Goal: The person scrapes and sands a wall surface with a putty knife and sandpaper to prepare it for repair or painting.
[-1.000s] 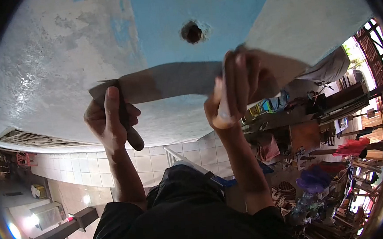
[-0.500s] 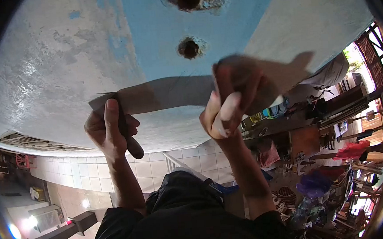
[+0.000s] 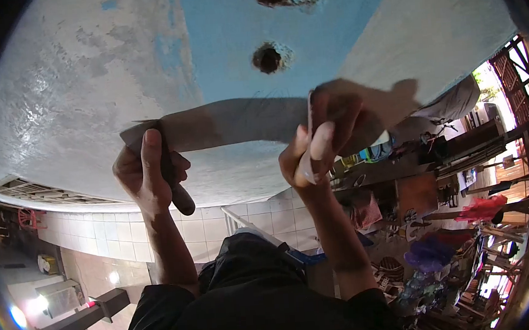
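Note:
My left hand [image 3: 148, 173] is closed round the dark handle of a putty knife [image 3: 183, 201], thumb along it; the blade juts out beyond the thumb towards the wall [image 3: 99, 84]. My right hand [image 3: 318, 143] is closed on a thin flat tool [image 3: 310, 109], seen almost edge-on, so its full shape is hidden. A whitish smear shows on a right finger. The wall has patchy grey-white plaster and a blue painted stripe [image 3: 225, 45]. Between the hands runs a darker band that looks like shadow.
Two rough holes sit in the blue stripe, the lower hole [image 3: 267, 58] nearer my hands. A slatted vent [image 3: 45, 191] is low on the left. White tiles [image 3: 116, 233] cover the floor. Cluttered goods, among them a purple bundle [image 3: 429, 253], lie at right.
The view has shifted slightly, moving the holes up and right. My right hand has turned a little and is less blurred. Both hands keep their holds.

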